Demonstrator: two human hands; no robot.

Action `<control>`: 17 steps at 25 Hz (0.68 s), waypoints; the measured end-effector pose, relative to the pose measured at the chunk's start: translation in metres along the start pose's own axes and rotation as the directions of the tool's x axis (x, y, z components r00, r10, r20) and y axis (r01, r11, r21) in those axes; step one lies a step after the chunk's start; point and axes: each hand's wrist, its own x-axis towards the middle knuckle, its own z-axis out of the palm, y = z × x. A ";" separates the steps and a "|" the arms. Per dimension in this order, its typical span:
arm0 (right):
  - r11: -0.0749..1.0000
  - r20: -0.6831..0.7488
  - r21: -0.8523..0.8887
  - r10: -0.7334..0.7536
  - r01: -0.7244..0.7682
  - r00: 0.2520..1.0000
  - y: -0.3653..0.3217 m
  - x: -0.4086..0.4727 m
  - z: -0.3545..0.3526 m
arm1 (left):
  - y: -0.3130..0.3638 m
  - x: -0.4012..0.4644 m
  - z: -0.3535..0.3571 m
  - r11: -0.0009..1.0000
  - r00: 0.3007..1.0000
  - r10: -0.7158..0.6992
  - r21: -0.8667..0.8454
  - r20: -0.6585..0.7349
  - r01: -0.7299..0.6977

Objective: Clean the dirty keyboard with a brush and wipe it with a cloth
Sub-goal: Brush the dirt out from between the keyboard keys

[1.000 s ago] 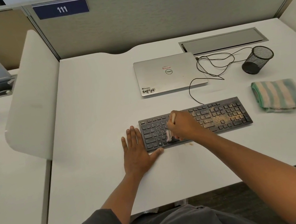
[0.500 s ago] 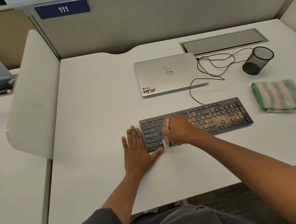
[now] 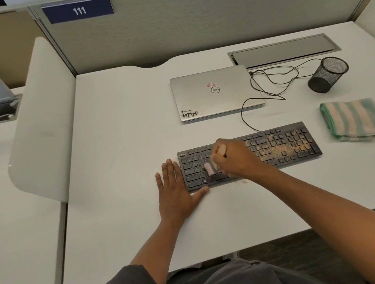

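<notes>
Head camera view: a person's left hand (image 3: 176,193) is lying flat, fingers straight, on the white desk (image 3: 120,156) at centre frame, touching the keyboard's (image 3: 286,145) left end. Just right, the right hand (image 3: 235,156) is gripping a brush (image 3: 210,168) over the left keys; crumbs are covering the right keys. Further right, a striped cloth (image 3: 352,119) is lying; a closed laptop (image 3: 215,92) is sitting above.

Keyboard (image 3: 279,145): matt black plastic, right half dusted with gritty tan crumbs. Cloth (image 3: 352,120): soft striped terry (folded). Laptop (image 3: 213,93): brushed silver metal look. Pen cup (image 3: 327,74): black wire mesh. Desk (image 3: 122,151): smooth matt white laminate.
</notes>
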 end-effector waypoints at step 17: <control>0.994 0.006 -0.057 0.093 -0.093 0.996 0.026 -0.007 -0.049 | -0.001 0.001 -0.001 0.999 1.000 0.004 -0.036 -0.008 -0.004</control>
